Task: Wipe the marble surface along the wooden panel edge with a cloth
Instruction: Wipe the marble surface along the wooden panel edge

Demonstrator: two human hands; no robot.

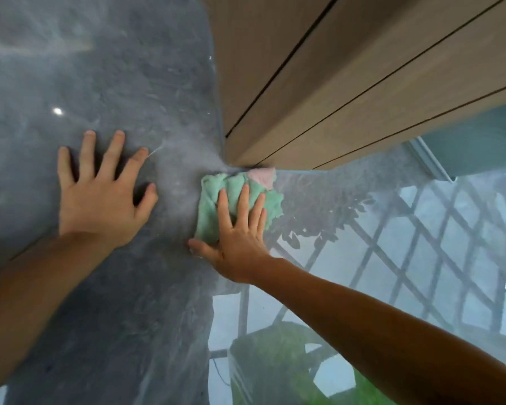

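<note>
A grey, glossy marble surface (135, 83) fills the view. A light wooden panel (348, 83) with dark grooves rises at the upper right, its bottom corner near the middle. A crumpled green cloth (214, 197) with a pink corner lies on the marble right below that corner. My right hand (240, 235) presses flat on the cloth, fingers spread, thumb out to the left. My left hand (100, 194) rests flat on the bare marble to the left of the cloth, fingers apart, holding nothing.
The polished marble at the right and bottom reflects a window lattice (421, 244), leaves and green foliage. A pale metal strip and a teal surface (479, 141) sit under the panel at the far right. A bright light spot (58, 111) glints on the left.
</note>
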